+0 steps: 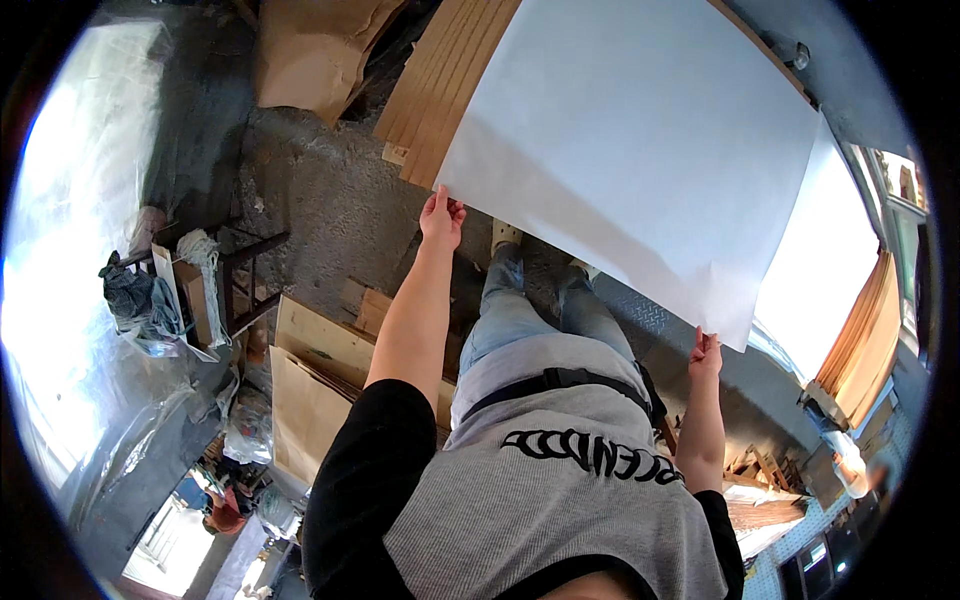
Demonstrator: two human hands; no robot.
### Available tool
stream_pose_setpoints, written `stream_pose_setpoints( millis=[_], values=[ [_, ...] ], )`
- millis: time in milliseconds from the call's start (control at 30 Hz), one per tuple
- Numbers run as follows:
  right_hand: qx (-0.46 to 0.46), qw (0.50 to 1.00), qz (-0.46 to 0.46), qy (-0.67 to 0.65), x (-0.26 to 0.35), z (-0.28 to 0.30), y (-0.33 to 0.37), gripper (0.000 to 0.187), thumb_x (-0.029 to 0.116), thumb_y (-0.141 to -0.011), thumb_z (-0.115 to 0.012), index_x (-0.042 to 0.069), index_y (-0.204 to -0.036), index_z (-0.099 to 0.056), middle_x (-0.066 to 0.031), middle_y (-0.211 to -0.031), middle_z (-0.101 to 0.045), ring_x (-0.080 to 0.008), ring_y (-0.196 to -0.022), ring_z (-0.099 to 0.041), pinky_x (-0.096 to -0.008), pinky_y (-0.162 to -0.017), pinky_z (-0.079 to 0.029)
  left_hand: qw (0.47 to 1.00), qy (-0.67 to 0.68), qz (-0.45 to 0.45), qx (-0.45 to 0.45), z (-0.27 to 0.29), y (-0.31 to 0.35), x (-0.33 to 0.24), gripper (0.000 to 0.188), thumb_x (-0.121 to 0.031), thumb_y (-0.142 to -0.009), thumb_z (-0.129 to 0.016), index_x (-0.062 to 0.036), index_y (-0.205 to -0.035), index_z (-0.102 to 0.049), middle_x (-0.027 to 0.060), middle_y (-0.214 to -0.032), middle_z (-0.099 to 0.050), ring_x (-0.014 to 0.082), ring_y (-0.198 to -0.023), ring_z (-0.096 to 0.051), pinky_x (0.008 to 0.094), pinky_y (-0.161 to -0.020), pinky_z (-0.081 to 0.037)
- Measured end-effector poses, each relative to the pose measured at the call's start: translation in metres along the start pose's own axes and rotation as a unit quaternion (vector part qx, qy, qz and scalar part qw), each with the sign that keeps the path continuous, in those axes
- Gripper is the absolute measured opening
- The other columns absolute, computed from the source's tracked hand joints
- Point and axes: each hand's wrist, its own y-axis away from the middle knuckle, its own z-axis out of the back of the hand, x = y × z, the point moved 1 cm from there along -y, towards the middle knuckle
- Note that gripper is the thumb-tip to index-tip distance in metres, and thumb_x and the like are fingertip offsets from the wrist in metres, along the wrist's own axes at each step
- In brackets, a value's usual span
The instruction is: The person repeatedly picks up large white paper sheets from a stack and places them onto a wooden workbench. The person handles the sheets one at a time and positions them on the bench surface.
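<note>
A large white sheet (640, 130) spreads out in front of me, with a soft shadow across its near part. My left hand (443, 218) pinches its near left corner between thumb and fingers. At the near right corner, my right hand (705, 355) grips the edge in the same way, and the sheet creases slightly there. Under the sheet, brown wood-grain boards (440, 80) with parallel lines stick out on the left. A thin strip of brown also shows along the far right edge. Whatever else lies beneath the sheet is hidden.
Brown wrapping paper or cardboard (315, 55) lies at the far left. Wooden panels (305, 415) lean near my left side. A dark metal frame (250, 275) with cloths stands farther left. A second bright white surface (820, 250) is at the right. Another person (228, 510) appears at lower left.
</note>
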Motion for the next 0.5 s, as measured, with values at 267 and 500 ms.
stream_pose_setpoints(
  millis=[267,500],
  values=[
    [-0.264,0.939,0.12,0.183,0.001,0.011,0.06,0.033,0.035,-0.079,-0.056,0.006,-0.089,-0.066,-0.0048,-0.082,-0.061,-0.0158,-0.067,-0.051,-0.0288,-0.067,-0.041,0.998,-0.014,0.04,0.052,0.015,-0.018,0.001,0.015,-0.023,-0.085,-0.053,-0.0102,-0.081,-0.046,0.0021,-0.063,-0.044,0.0136,-0.053,-0.045,0.0244,-0.041,-0.035],
    [0.023,0.966,-0.003,0.259,-0.042,-0.044,0.052,0.034,0.031,-0.09,-0.038,0.003,-0.1,-0.056,-0.001,-0.064,-0.052,-0.0083,-0.045,-0.041,-0.0207,-0.038,-0.032,0.969,-0.148,0.145,0.135,-0.023,0.016,0.014,0.023,-0.029,-0.082,-0.058,-0.0073,-0.085,-0.052,0.0032,-0.067,-0.048,0.0138,-0.051,-0.044,0.0257,-0.044,-0.032]
  ],
)
